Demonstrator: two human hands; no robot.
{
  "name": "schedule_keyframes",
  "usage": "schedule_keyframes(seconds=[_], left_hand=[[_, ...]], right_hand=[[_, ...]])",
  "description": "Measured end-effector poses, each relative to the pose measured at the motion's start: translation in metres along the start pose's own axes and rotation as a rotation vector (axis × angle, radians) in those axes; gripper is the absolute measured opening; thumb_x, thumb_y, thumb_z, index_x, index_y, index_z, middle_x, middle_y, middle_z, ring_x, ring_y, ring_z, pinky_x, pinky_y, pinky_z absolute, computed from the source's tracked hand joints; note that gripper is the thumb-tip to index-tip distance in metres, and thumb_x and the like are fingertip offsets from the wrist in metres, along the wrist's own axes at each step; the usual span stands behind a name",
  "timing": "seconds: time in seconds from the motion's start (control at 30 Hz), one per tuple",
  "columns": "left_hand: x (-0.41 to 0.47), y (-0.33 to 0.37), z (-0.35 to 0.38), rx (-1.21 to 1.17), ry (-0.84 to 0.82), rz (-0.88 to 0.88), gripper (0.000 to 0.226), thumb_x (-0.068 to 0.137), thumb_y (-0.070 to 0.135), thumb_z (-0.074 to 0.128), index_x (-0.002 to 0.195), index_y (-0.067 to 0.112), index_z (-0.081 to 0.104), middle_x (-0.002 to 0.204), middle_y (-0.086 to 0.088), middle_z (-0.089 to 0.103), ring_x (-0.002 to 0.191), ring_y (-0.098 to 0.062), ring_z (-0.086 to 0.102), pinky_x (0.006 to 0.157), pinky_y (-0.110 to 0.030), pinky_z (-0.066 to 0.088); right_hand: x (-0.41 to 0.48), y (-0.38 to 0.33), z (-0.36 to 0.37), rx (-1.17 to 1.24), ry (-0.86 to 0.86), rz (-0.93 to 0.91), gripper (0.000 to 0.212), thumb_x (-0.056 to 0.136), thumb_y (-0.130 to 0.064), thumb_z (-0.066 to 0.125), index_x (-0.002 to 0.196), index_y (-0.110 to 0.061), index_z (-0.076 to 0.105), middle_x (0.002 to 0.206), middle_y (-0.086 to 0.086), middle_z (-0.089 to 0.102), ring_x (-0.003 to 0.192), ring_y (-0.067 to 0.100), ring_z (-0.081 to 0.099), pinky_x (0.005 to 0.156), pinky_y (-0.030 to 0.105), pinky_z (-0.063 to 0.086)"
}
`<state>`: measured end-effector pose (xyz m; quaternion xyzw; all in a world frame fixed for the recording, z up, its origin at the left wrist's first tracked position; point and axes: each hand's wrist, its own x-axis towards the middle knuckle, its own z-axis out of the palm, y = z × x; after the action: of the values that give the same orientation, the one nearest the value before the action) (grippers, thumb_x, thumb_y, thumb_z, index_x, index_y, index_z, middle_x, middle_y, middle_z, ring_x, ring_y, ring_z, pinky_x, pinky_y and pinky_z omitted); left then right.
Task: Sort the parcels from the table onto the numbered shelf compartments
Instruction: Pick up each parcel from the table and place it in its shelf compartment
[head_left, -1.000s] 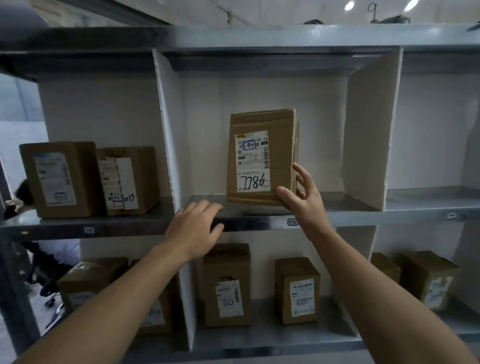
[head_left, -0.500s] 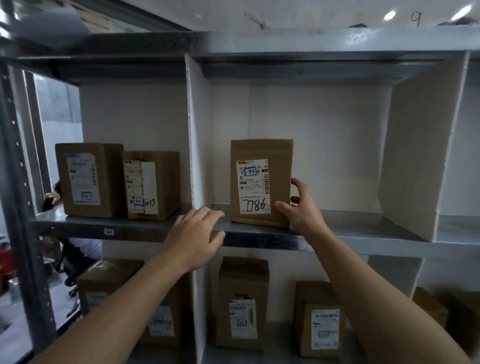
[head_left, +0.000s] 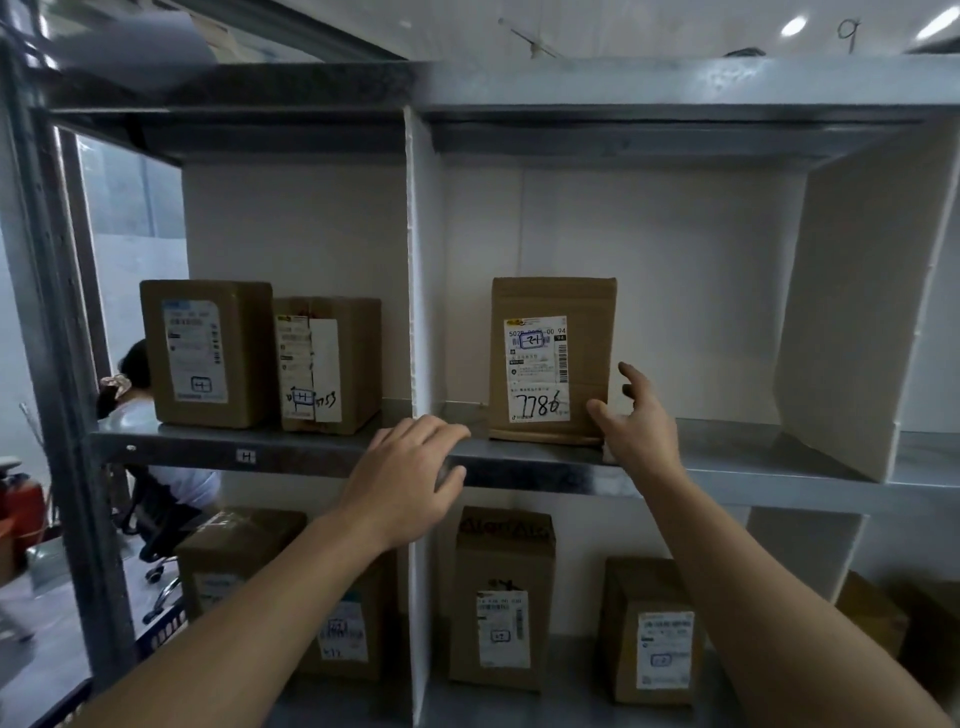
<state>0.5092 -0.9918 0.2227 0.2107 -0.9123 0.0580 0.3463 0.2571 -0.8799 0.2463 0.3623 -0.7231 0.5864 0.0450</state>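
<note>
The hands are both up at the shelf (head_left: 737, 462): the left hand (head_left: 410, 480) lies at its front lip just below the white divider (head_left: 423, 260), fingers loosely bent and holding nothing, while the right hand (head_left: 641, 415) is spread open beside the parcel (head_left: 553, 358), its thumb tip against the box's lower right front corner and the forefinger stretched out along the right side, not closed round anything. The parcel, a brown cardboard box with "7786" inked on its white label, stands upright in the middle compartment (head_left: 675, 270), near the front edge and closer to the divider than to the right-hand partition. Two more cartons (head_left: 208, 353) stand in the compartment to the left, and other boxes (head_left: 501, 597) sit on the level below. From where I stand the box looks stiff and dry, its flaps flat and its corners square, so it should take a firm squeeze without buckling; the card gives plenty of friction, the glossy label less. It is taller than it is deep, so I would judge it apt to tip if nudged high up. Best taken low on the two side faces, or with a palm under the base.
</note>
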Motion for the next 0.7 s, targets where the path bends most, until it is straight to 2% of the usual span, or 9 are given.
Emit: schedule_keyframes(seconds=[0.1,0.2,0.3,0.37,0.5,0.6,0.7], left_hand=[[-0.004,0.006,0.004,-0.05,0.019,0.043,0.039,0.095,0.038,0.049,0.133,0.028,0.05,0.123,0.011,0.053,0.115,-0.008,0.047,0.098,-0.028,0.034],[-0.005,0.02,0.015,-0.1,0.0,0.087,0.04,0.092,0.039,0.047,0.131,0.027,0.052,0.12,0.01,0.055,0.111,-0.01,0.049,0.096,-0.031,0.039],[-0.008,0.044,0.031,-0.136,-0.037,0.129,0.042,0.093,0.038,0.049,0.133,0.024,0.052,0.124,0.007,0.055,0.116,-0.013,0.05,0.098,-0.034,0.039],[-0.009,0.063,0.043,-0.156,-0.072,0.162,0.044,0.094,0.039,0.047,0.134,0.024,0.051,0.128,0.007,0.054,0.119,-0.013,0.048,0.1,-0.033,0.037],[-0.004,0.114,0.062,-0.24,-0.128,0.254,0.043,0.095,0.039,0.049,0.136,0.026,0.048,0.131,0.008,0.052,0.12,-0.01,0.046,0.105,-0.035,0.038],[0.0,0.169,0.075,-0.284,-0.156,0.325,0.042,0.095,0.039,0.049,0.136,0.028,0.047,0.131,0.01,0.05,0.122,-0.009,0.044,0.104,-0.03,0.035],[0.004,0.229,0.088,-0.317,-0.193,0.379,0.043,0.092,0.041,0.044,0.132,0.026,0.051,0.125,0.006,0.054,0.116,-0.016,0.05,0.097,-0.034,0.04]], right_hand=[[-0.023,0.005,-0.006,-0.086,0.047,-0.14,0.053,0.099,-0.027,0.061,0.149,-0.025,0.043,0.148,0.003,0.049,0.137,0.02,0.045,0.109,0.041,0.04],[-0.051,0.021,-0.016,-0.199,0.02,-0.227,0.042,0.1,-0.025,0.059,0.142,-0.023,0.051,0.141,-0.001,0.051,0.129,0.018,0.048,0.11,0.044,0.044],[-0.078,0.046,-0.035,-0.364,-0.024,-0.333,0.038,0.099,-0.026,0.059,0.136,-0.021,0.056,0.139,-0.001,0.051,0.129,0.018,0.047,0.109,0.045,0.044],[-0.093,0.06,-0.052,-0.487,-0.036,-0.379,0.037,0.098,-0.027,0.059,0.135,-0.021,0.057,0.14,-0.001,0.051,0.133,0.017,0.042,0.112,0.04,0.039],[-0.121,0.088,-0.099,-0.671,0.004,-0.338,0.043,0.098,-0.032,0.059,0.139,-0.02,0.054,0.146,0.003,0.05,0.14,0.022,0.037,0.115,0.039,0.034],[-0.14,0.105,-0.148,-0.783,0.059,-0.296,0.04,0.097,-0.032,0.062,0.134,-0.019,0.057,0.14,0.006,0.054,0.135,0.027,0.046,0.109,0.043,0.041],[-0.159,0.124,-0.207,-0.879,0.063,-0.196,0.037,0.096,-0.033,0.058,0.131,-0.019,0.058,0.136,0.011,0.055,0.131,0.032,0.047,0.101,0.051,0.049]])
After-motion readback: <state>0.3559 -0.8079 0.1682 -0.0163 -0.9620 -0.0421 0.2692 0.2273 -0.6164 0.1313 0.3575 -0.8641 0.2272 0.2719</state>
